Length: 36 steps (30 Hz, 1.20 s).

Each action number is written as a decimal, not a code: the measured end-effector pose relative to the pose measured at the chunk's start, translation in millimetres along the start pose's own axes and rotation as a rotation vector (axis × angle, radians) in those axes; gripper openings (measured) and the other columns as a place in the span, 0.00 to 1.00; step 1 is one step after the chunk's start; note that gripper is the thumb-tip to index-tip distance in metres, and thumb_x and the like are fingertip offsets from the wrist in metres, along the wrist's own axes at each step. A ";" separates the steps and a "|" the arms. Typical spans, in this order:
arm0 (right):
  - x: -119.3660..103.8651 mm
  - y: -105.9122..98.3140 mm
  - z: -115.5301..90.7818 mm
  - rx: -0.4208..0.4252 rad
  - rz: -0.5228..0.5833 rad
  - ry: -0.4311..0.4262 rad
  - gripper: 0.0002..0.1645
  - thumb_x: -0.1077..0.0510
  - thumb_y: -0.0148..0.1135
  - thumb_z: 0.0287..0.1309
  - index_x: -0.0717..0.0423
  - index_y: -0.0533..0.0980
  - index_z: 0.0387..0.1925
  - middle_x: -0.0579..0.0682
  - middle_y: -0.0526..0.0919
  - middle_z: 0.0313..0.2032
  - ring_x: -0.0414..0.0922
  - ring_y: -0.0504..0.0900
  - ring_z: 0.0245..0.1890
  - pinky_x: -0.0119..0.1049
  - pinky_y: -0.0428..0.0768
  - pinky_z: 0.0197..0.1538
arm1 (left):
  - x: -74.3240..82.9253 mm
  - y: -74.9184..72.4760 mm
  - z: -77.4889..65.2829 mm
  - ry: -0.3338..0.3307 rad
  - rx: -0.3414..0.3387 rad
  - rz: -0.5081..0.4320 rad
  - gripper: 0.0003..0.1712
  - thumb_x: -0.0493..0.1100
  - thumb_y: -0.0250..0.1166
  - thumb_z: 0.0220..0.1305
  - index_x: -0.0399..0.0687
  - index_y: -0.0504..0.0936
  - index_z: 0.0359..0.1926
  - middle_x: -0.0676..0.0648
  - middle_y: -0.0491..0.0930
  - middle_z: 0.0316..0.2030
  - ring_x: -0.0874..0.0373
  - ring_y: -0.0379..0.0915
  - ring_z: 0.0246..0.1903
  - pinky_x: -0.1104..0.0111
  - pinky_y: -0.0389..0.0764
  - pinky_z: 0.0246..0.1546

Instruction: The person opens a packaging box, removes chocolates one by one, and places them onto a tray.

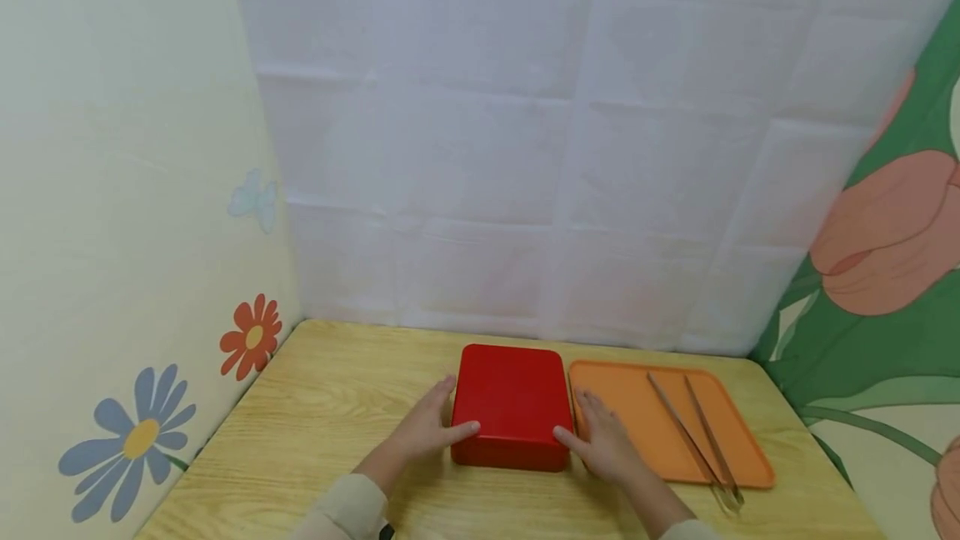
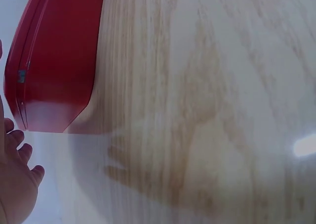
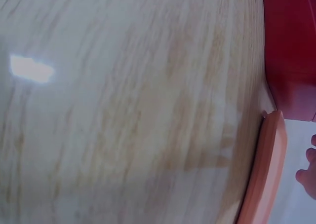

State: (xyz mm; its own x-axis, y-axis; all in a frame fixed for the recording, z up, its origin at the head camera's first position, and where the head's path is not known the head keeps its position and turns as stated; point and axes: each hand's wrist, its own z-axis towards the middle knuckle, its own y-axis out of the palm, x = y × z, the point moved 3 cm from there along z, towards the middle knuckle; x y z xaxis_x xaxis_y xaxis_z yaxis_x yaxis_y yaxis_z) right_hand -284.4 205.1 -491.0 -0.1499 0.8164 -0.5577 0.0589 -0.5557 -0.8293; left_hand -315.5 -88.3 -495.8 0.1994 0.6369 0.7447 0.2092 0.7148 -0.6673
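Note:
A closed red box with rounded corners rests on the wooden table, its smooth lid facing up. My left hand is at its left side, with the thumb over the front left corner and the fingers extended forward. On the other side, my right hand has its thumb at the front right corner and its fingers stretched along the box's right wall. In the left wrist view, fingers show beside the end of the box. The right wrist view catches only part of the right hand.
An orange tray lies close to the box's right side, its near part behind my right hand. Metal tongs lie across the tray, their looped end past its front rim. White cloth hangs behind the wooden table.

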 end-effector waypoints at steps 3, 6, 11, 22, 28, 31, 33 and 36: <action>0.0 2.0 -0.8 -0.004 0.015 0.002 0.54 0.32 0.57 0.61 0.61 0.54 0.75 0.65 0.56 0.73 0.64 0.51 0.74 0.65 0.47 0.73 | -0.9 3.0 -0.7 -0.003 -0.005 -0.025 0.59 0.64 0.70 0.53 0.43 0.54 0.76 0.39 0.56 0.74 0.38 0.52 0.73 0.38 0.60 0.67; 0.2 3.9 -1.2 -0.012 0.025 0.005 0.55 0.32 0.60 0.59 0.61 0.54 0.75 0.65 0.56 0.73 0.65 0.51 0.74 0.65 0.47 0.73 | -1.6 5.0 -1.4 -0.005 -0.005 -0.037 0.61 0.64 0.73 0.50 0.42 0.53 0.76 0.39 0.57 0.74 0.38 0.53 0.72 0.37 0.60 0.66; 0.3 6.5 -0.9 -0.035 0.020 0.007 0.58 0.31 0.62 0.56 0.61 0.53 0.75 0.65 0.55 0.74 0.65 0.51 0.74 0.65 0.47 0.73 | -1.6 6.7 -1.5 0.010 -0.013 -0.049 0.65 0.62 0.75 0.47 0.39 0.52 0.76 0.37 0.56 0.74 0.37 0.53 0.72 0.38 0.60 0.67; -1.7 11.8 -0.5 -0.031 0.036 -0.016 0.62 0.32 0.66 0.52 0.65 0.53 0.74 0.64 0.57 0.73 0.64 0.52 0.74 0.64 0.49 0.73 | -2.8 8.2 0.7 0.034 -0.029 -0.028 0.67 0.62 0.77 0.44 0.36 0.51 0.75 0.36 0.56 0.73 0.37 0.54 0.72 0.39 0.60 0.67; -1.4 14.9 -0.5 -0.029 0.047 0.002 0.63 0.31 0.67 0.50 0.64 0.54 0.74 0.63 0.57 0.74 0.63 0.52 0.74 0.64 0.51 0.73 | -1.7 8.4 0.2 -0.016 -0.039 -0.034 0.68 0.63 0.77 0.43 0.38 0.52 0.75 0.37 0.58 0.73 0.38 0.56 0.71 0.37 0.61 0.66; -1.5 15.4 -0.7 -0.022 0.054 0.002 0.63 0.31 0.67 0.51 0.63 0.53 0.75 0.62 0.57 0.74 0.64 0.53 0.74 0.65 0.53 0.72 | 0.5 7.9 0.1 -0.012 -0.041 -0.050 0.66 0.63 0.77 0.43 0.40 0.53 0.76 0.39 0.60 0.72 0.40 0.60 0.69 0.37 0.62 0.65; -1.6 15.1 -0.8 -0.013 0.060 -0.004 0.62 0.31 0.67 0.51 0.63 0.53 0.75 0.63 0.57 0.74 0.65 0.54 0.74 0.67 0.55 0.70 | 1.8 7.4 0.5 0.006 -0.036 -0.056 0.65 0.62 0.77 0.44 0.42 0.53 0.75 0.40 0.62 0.71 0.41 0.62 0.67 0.38 0.63 0.64; -2.6 13.7 -1.0 -0.003 0.070 -0.017 0.62 0.33 0.67 0.52 0.62 0.52 0.75 0.65 0.57 0.73 0.67 0.55 0.72 0.68 0.57 0.68 | 2.6 6.3 1.4 0.029 -0.023 -0.061 0.63 0.62 0.77 0.44 0.46 0.54 0.75 0.42 0.64 0.70 0.43 0.64 0.66 0.38 0.64 0.64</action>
State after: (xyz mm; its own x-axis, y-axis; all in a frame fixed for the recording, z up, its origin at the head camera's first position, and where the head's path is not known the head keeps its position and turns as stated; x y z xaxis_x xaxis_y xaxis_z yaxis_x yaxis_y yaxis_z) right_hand -282.1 195.5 -500.9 -0.1616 0.7726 -0.6139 0.0730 -0.6111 -0.7882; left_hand -315.0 -81.8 -498.1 0.2135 0.5832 0.7838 0.2437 0.7451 -0.6208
